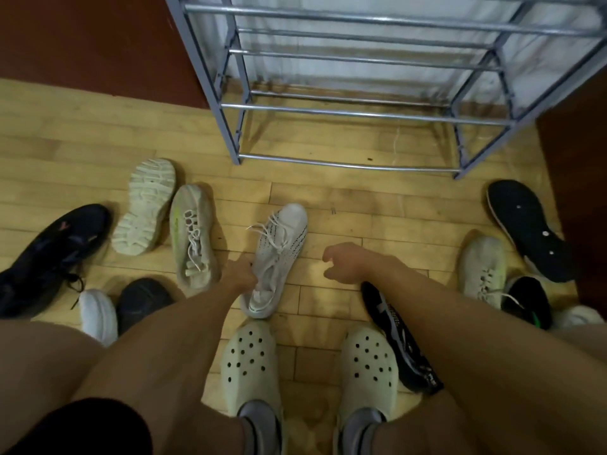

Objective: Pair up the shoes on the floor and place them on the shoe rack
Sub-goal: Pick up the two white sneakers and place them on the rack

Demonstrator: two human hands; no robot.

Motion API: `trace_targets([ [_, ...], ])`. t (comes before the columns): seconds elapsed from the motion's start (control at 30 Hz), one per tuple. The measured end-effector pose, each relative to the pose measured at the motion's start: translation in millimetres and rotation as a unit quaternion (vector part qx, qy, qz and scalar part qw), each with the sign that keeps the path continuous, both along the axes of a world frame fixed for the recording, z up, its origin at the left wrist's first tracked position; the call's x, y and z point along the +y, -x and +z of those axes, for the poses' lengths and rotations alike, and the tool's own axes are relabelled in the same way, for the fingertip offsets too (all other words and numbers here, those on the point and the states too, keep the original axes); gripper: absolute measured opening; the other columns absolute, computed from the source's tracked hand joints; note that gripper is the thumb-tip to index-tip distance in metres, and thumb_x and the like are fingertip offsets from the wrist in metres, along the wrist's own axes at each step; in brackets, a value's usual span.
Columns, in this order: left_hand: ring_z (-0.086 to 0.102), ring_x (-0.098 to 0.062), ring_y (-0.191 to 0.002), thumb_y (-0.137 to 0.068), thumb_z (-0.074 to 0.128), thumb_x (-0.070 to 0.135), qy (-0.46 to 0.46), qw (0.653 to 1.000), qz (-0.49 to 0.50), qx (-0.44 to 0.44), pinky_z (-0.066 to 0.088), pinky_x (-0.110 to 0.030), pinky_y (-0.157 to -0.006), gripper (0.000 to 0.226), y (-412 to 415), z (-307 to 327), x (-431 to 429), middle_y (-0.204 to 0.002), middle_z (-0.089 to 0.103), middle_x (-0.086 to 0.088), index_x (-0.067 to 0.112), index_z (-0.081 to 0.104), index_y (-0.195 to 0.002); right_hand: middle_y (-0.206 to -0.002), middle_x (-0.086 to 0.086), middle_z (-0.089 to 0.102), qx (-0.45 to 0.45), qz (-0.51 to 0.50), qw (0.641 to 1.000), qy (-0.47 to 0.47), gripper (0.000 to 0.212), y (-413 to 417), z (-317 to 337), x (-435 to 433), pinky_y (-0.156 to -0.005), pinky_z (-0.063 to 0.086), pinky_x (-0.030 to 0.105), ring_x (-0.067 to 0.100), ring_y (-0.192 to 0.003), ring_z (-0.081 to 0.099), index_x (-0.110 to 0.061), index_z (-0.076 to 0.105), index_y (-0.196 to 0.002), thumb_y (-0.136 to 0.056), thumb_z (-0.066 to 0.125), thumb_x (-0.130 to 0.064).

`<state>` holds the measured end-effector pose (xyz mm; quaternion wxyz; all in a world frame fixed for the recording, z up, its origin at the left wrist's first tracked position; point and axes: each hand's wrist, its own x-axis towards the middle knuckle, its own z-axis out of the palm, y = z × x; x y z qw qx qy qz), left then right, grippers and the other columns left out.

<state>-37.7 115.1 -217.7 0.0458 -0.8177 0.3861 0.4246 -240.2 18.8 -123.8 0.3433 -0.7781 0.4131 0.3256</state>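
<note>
My left hand (241,274) grips the collar of a white knit sneaker (279,251) with dark speckles, which lies on the wooden floor, toe towards the rack. My right hand (345,262) hovers just right of it, fingers curled and holding nothing. A cream laced sneaker (193,238) lies left of the held shoe, and a cream shoe (144,205) rests sole-up beyond it. Another cream sneaker (483,270) lies at the right. The grey metal shoe rack (361,113) stands ahead, its bars bare.
A dark sneaker (56,254), a white shoe (98,313) and a black shoe (141,303) lie at the left. A black patterned shoe (391,323), a black sole-up shoe (528,228) and a black shoe with green (528,300) lie at the right. My feet wear pale clogs (253,366).
</note>
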Motion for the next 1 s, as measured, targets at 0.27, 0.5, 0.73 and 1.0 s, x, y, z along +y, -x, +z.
trace_targets([
  [0.27,0.062,-0.034,-0.107,-0.081,0.063,0.000,0.100,0.994,0.045,-0.003,0.053,-0.041,-0.088,0.026,8,53,-6,-0.118,0.063,-0.020,-0.001,0.064,-0.107,-0.137,0.012,0.054,0.009,0.036,0.998,0.045,0.041,10,71,-17,-0.104,0.043,0.040,0.029,-0.124,0.052,-0.005,0.057,-0.129,-0.098,0.047,-0.030],
  [0.5,0.048,-0.036,-0.124,-0.093,0.049,0.019,0.042,0.999,0.010,0.000,0.043,-0.038,-0.095,0.046,34,51,-6,-0.138,0.046,-0.023,-0.004,0.043,-0.133,-0.134,0.011,0.057,-0.012,0.029,0.997,0.066,0.040,13,83,-7,-0.101,0.045,0.039,0.028,-0.122,0.054,-0.006,0.057,-0.129,-0.098,0.049,-0.030],
  [0.73,0.045,-0.039,-0.128,-0.093,0.056,0.021,0.010,0.998,0.064,0.009,0.040,-0.044,-0.105,0.057,30,7,3,-0.140,0.044,-0.022,-0.004,0.034,-0.139,-0.134,0.012,0.056,0.012,0.041,0.999,0.000,0.039,8,21,16,-0.103,0.045,0.042,0.030,-0.121,0.054,-0.005,0.057,-0.128,-0.098,0.048,-0.028],
  [1.0,0.054,-0.027,-0.090,-0.088,0.050,0.003,-0.020,0.988,0.117,0.094,0.045,-0.038,-0.071,0.011,12,18,-8,-0.098,0.060,-0.015,0.003,0.059,-0.094,-0.137,0.014,0.054,0.026,0.055,0.998,-0.021,0.041,11,21,13,-0.105,0.043,0.041,0.031,-0.125,0.052,-0.003,0.056,-0.130,-0.100,0.046,-0.028],
])
